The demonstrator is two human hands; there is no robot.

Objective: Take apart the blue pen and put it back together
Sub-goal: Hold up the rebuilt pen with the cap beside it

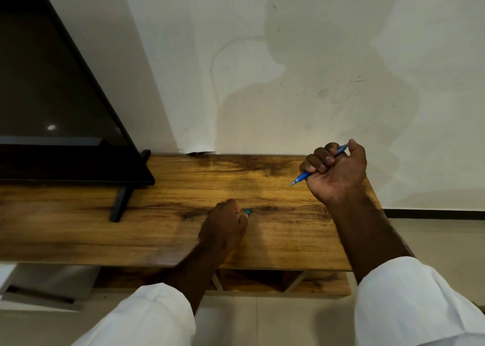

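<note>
Blue pen [301, 177] sits in the right hand [338, 172], whose fingers and thumb are curled round the barrel in a fist. The hand is raised over the far right corner of the wooden table [157, 227]. The pen's clear tip slants down and left toward the table's middle, and its other end pokes out past the thumb toward the wall [288, 57].

The left hand [223, 227] is low over the middle of the table, nearer the front edge, with its fingers curled. A small teal piece [248, 211] sticks out from its fingertips. The hand is blurred, so the piece seems to be pinched there, but I cannot tell what it is.

A dark screen [52, 83] stands at the table's left end on a black foot [120, 201]. Both forearms come out of white sleeves [420, 306].
</note>
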